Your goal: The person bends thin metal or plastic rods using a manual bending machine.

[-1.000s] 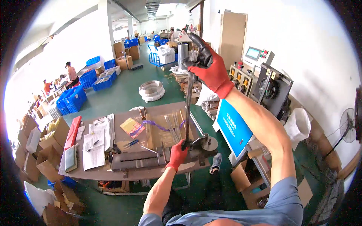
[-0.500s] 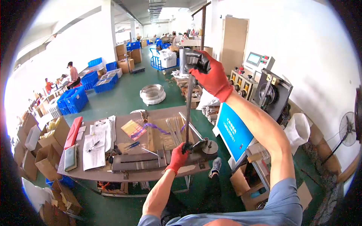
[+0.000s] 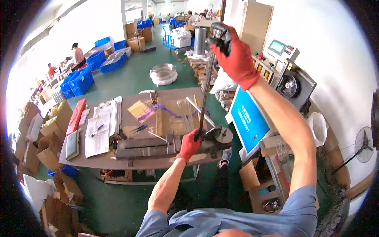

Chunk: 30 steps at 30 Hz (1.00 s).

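Note:
A slim bundle of long metal rods point(image 3: 208, 85) stands almost upright over the workbench, its top leaning slightly right. My right hand point(image 3: 239, 55), in a red glove with black palm and fingers, is raised high and closed around the upper end of the bundle. Low down, my left hand point(image 3: 189, 146), gloved alike, is closed about the foot of the rods. It sits beside a metal bench fixture point(image 3: 142, 148) with a long flat bed and a round disc point(image 3: 224, 135) at its right end. The lower tips are hidden by my left hand.
On the workbench point(image 3: 132, 103) lie papers point(image 3: 97, 134), a red case point(image 3: 77, 116), a purple ribbon point(image 3: 160, 107) and clear thin tubes point(image 3: 184, 112). A blue sign board point(image 3: 249, 122) and a machine with a screen point(image 3: 278, 46) stand right. A wire coil point(image 3: 163, 74) rests beyond.
The whole view has tilted down, so the scene sits higher. The rods lean a little more to the right. Both hands keep their hold.

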{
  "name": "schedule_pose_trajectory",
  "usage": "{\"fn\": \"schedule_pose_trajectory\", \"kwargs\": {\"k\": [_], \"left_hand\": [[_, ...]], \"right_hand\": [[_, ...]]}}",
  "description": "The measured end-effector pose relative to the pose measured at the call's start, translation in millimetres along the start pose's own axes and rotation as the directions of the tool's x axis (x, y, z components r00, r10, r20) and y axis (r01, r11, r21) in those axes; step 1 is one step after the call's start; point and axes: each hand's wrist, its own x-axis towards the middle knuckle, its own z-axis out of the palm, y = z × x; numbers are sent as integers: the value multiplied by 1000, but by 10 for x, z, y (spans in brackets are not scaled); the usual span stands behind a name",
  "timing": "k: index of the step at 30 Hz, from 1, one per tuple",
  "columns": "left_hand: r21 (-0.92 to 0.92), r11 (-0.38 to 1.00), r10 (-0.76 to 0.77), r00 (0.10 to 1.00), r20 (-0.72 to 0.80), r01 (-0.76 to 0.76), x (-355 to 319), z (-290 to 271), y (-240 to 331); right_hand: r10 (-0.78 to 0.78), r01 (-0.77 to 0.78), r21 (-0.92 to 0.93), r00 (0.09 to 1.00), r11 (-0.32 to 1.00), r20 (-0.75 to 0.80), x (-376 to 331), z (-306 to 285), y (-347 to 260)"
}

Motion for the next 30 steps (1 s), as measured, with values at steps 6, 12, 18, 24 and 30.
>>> {"fn": "schedule_pose_trajectory", "kwargs": {"k": [6,12,18,24,30], "left_hand": [[15,999,-30,999,15,29,4,3,179],[-19,998,-51,996,74,52,3,-38,11],[-68,991,-111,988,108,119,117,-83,140],[-125,980,-142,985,101,154,81,-49,154],[-57,986,-153,984,96,159,133,-74,240]], "right_hand": [[-28,27,-41,999,999,-26,-21,-35,-19],[10,-6,123,1000,992,-28,24,-103,-236],[-62,61,-18,998,998,-19,48,-57,-13],[-42,47,50,994,998,-99,99,-21,-37],[68,-61,104,996,993,-66,129,-144,-142]]}}
